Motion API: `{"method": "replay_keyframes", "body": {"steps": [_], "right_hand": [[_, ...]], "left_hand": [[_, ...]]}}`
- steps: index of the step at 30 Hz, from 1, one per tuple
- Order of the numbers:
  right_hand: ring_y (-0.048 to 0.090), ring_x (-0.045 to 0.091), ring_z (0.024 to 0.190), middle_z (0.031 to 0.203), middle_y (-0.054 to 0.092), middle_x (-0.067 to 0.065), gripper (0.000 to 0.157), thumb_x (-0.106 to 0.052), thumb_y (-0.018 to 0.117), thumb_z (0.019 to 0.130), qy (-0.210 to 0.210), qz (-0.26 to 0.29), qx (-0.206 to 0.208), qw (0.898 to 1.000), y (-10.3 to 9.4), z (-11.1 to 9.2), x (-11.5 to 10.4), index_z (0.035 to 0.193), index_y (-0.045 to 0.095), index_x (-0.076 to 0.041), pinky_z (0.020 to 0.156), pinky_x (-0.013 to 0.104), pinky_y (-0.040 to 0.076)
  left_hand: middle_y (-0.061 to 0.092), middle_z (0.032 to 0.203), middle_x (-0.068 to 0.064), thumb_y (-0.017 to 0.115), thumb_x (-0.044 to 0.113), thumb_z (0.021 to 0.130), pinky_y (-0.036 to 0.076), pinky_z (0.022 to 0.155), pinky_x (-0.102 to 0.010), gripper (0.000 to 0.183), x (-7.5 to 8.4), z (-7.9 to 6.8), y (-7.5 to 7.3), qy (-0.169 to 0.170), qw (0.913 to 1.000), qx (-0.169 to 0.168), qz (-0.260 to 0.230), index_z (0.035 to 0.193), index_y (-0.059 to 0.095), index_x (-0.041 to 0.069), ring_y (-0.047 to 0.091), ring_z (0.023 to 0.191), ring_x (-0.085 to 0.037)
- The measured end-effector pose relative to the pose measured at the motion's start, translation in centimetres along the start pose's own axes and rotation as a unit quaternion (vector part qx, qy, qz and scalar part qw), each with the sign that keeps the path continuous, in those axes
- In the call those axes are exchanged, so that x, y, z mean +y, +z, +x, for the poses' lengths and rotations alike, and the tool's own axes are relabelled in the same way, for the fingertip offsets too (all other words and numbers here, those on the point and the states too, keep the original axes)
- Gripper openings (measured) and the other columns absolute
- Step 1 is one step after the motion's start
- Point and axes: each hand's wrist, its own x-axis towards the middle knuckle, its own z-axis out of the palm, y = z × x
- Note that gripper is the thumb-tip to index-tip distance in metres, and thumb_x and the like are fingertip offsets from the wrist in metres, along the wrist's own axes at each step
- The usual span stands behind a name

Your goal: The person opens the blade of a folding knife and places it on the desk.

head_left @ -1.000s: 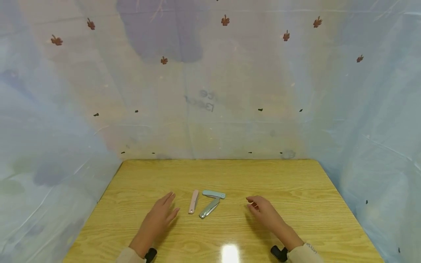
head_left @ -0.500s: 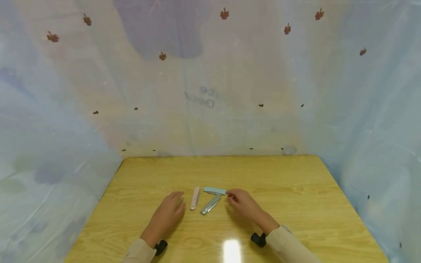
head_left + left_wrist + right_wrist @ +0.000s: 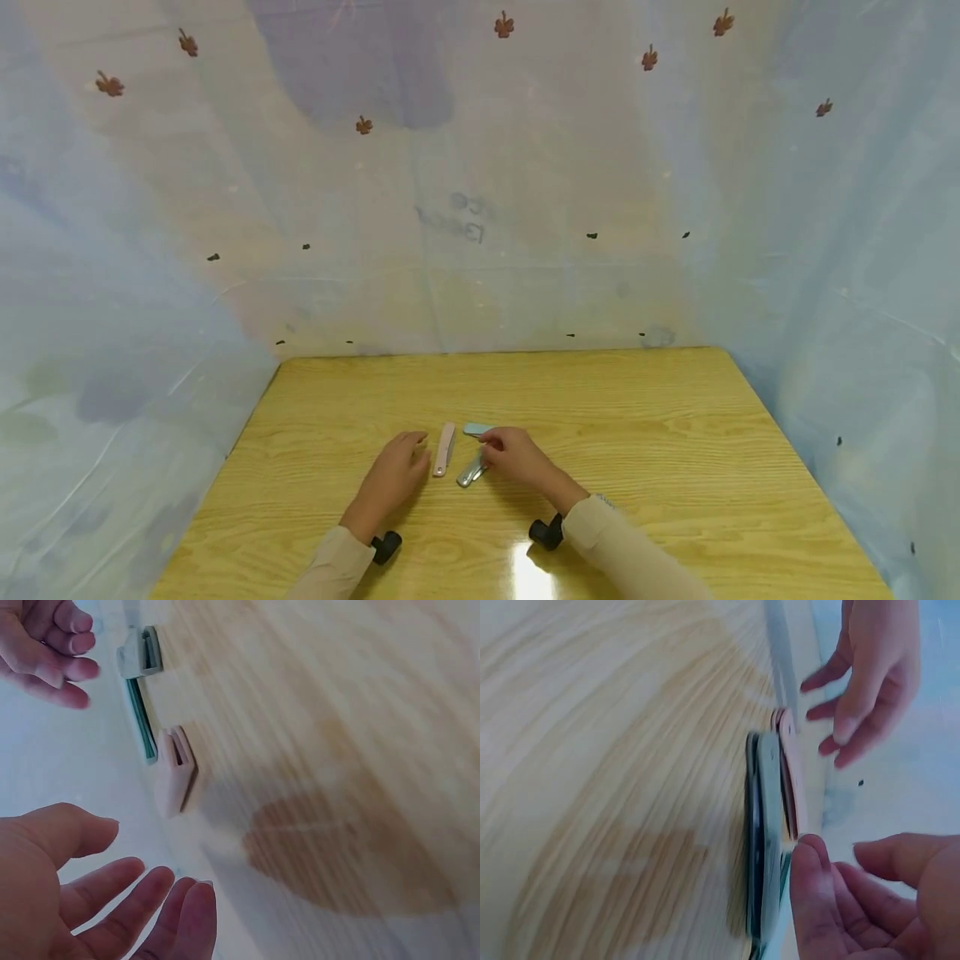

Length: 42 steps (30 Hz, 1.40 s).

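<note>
Three folded pocket knives lie close together on the wooden table: a pink knife (image 3: 445,450), a light blue knife (image 3: 476,429) and a grey-green knife (image 3: 469,474). My right hand (image 3: 516,457) hovers over the right ends of the blue and grey-green knives and hides them in the head view. In the right wrist view its fingers (image 3: 814,900) are loosely bent beside the grey-green knife, holding nothing; contact cannot be told. My left hand (image 3: 395,473) is just left of the pink knife, with relaxed fingers (image 3: 124,919) spread apart from it.
The wooden table (image 3: 637,408) extends around the knives on all sides. A pale patterned curtain (image 3: 540,167) hangs behind the table and along both sides. Black wrist cameras (image 3: 546,532) sit under both wrists.
My right hand has moved left from the table's right part to above the blue and grey-green knives. My left hand has shifted slightly right, towards the pink knife. The knives appear unmoved.
</note>
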Motion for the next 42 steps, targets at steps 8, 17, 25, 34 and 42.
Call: {"method": "replay_keyframes", "body": {"steps": [8, 17, 25, 34, 42], "right_hand": [[0.067, 0.028, 0.078, 0.093, 0.066, 0.022, 0.029, -0.004, 0.052, 0.094, 0.083, 0.133, -0.017, 0.988, 2.0, 1.8, -1.1, 0.115, 0.056, 0.015, 0.066, 0.031, 0.056], [0.065, 0.023, 0.074, 0.081, 0.064, 0.017, 0.021, 0.001, 0.050, 0.091, 0.143, 0.170, 0.006, 0.975, 3.2, 3.1, -1.7, 0.098, 0.062, 0.017, 0.067, 0.032, 0.056], [0.067, 0.028, 0.078, 0.085, 0.065, 0.023, 0.017, 0.002, 0.053, 0.087, 0.202, 0.210, 0.033, 0.956, 3.9, 4.0, -1.9, 0.090, 0.062, 0.016, 0.068, 0.031, 0.056], [0.067, 0.026, 0.078, 0.093, 0.062, 0.028, 0.020, 0.003, 0.047, 0.091, 0.233, 0.268, 0.036, 0.934, 3.8, 4.4, -2.4, 0.096, 0.059, 0.018, 0.069, 0.029, 0.056], [0.067, 0.020, 0.070, 0.085, 0.063, 0.023, 0.019, 0.002, 0.048, 0.089, 0.241, 0.277, 0.037, 0.929, 3.9, 4.6, -2.2, 0.093, 0.061, 0.016, 0.067, 0.028, 0.056]], "left_hand": [[0.060, 0.114, -0.010, 0.055, 0.016, 0.094, 0.050, 0.082, -0.042, 0.030, 0.2, 1.4, 0.5, -0.024, 0.9990, -0.005, -0.037, 0.121, 0.058, 0.003, 0.058, 0.101, -0.025], [0.063, 0.104, -0.012, 0.058, 0.016, 0.093, 0.051, 0.078, -0.042, 0.030, 0.5, 2.4, 1.2, -0.063, 0.9954, -0.023, -0.068, 0.117, 0.060, -0.001, 0.060, 0.095, -0.027], [0.064, 0.097, -0.010, 0.060, 0.015, 0.091, 0.051, 0.075, -0.039, 0.027, 0.9, 2.8, 1.6, -0.078, 0.9938, -0.014, -0.077, 0.111, 0.062, -0.004, 0.061, 0.088, -0.023], [0.057, 0.078, -0.004, 0.061, 0.012, 0.089, 0.043, 0.057, -0.028, 0.014, 1.8, 3.0, 1.7, -0.091, 0.9917, -0.014, -0.090, 0.094, 0.064, -0.001, 0.051, 0.067, -0.014], [0.061, 0.083, -0.005, 0.061, 0.014, 0.089, 0.049, 0.061, -0.031, 0.019, 1.8, 2.9, 2.0, -0.114, 0.9891, -0.005, -0.093, 0.098, 0.065, -0.002, 0.056, 0.072, -0.016]]}}
